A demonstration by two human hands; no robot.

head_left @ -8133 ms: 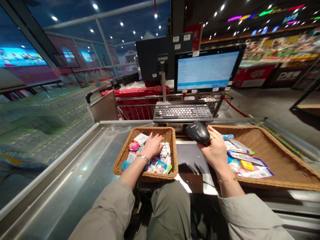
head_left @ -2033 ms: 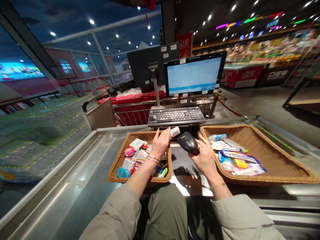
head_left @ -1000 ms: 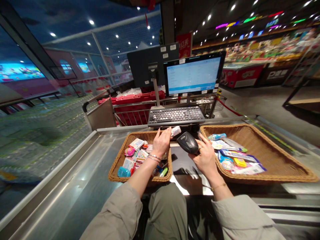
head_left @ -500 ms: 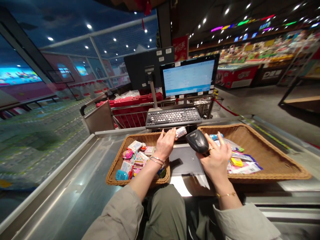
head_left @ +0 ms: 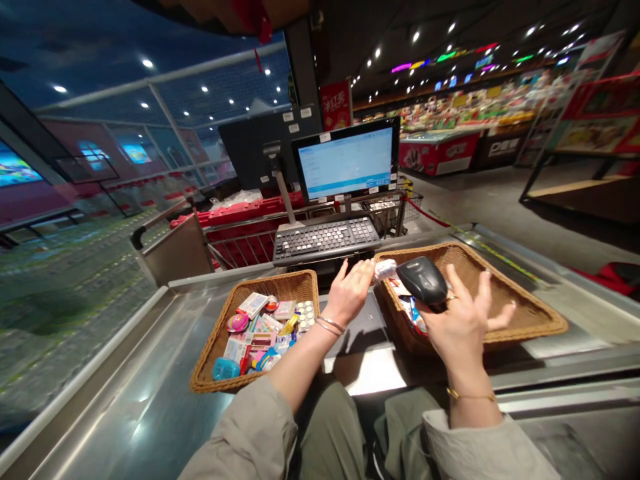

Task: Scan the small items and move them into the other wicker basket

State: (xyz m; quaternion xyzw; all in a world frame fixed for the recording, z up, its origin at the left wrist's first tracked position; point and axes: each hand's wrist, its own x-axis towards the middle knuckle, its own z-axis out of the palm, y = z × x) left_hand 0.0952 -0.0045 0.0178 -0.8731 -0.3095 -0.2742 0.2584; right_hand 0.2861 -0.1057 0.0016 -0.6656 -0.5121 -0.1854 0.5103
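My left hand (head_left: pixel 351 292) pinches a small white and pink packet (head_left: pixel 385 269) and holds it over the near left corner of the right wicker basket (head_left: pixel 530 313). My right hand (head_left: pixel 463 320) holds a black barcode scanner (head_left: pixel 423 280) against the palm, with the outer fingers spread, above the same basket. The scanner's head sits just right of the packet. The left wicker basket (head_left: pixel 215 340) holds several small colourful packets (head_left: pixel 260 327). A few packets (head_left: pixel 411 308) in the right basket show under the scanner.
A black keyboard (head_left: pixel 325 239) and a lit monitor (head_left: pixel 346 163) stand behind the baskets, with a second screen's back (head_left: pixel 255 143) to the left. A red shopping cart (head_left: pixel 240 223) sits beyond the steel counter (head_left: pixel 140 400). My knees are under the counter gap.
The view has swung right. My left hand has carried the packet rightward, from the left basket's far edge to over the right basket. My right hand with the scanner has moved right too, fingers spreading.
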